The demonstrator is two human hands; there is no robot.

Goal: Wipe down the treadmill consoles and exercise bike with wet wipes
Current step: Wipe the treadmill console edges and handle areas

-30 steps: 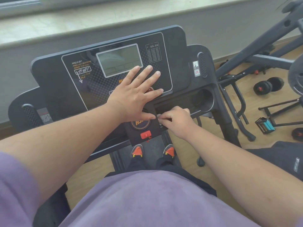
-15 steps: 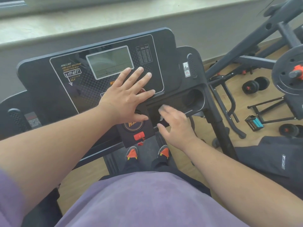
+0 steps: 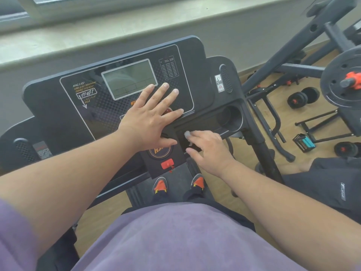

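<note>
a small crumpled white wet wipe [image 3: 188,136] sits under the right hand [image 3: 210,151], fingers curled over it on the glossy black treadmill console [image 3: 58,114]. the left hand [image 3: 150,118] lies flat, fingers spread, below the grey screen [image 3: 129,79]; the round cup recess [image 3: 233,117] lies just right.

Soft daylight, screen glare, wide-angle edge distortion

Open room: console [image 3: 58,114] is bare at 9 o'clock from left hand [image 3: 150,116].
In the way: cup hole [image 3: 233,117] at 1 o'clock from right hand [image 3: 207,151]; black post [image 3: 263,153] at 3 o'clock.

A home gym: treadmill console [image 3: 117,79], dumbbells [image 3: 303,97], weight plate [image 3: 340,79] on wooden floor [image 3: 289,114].
</note>
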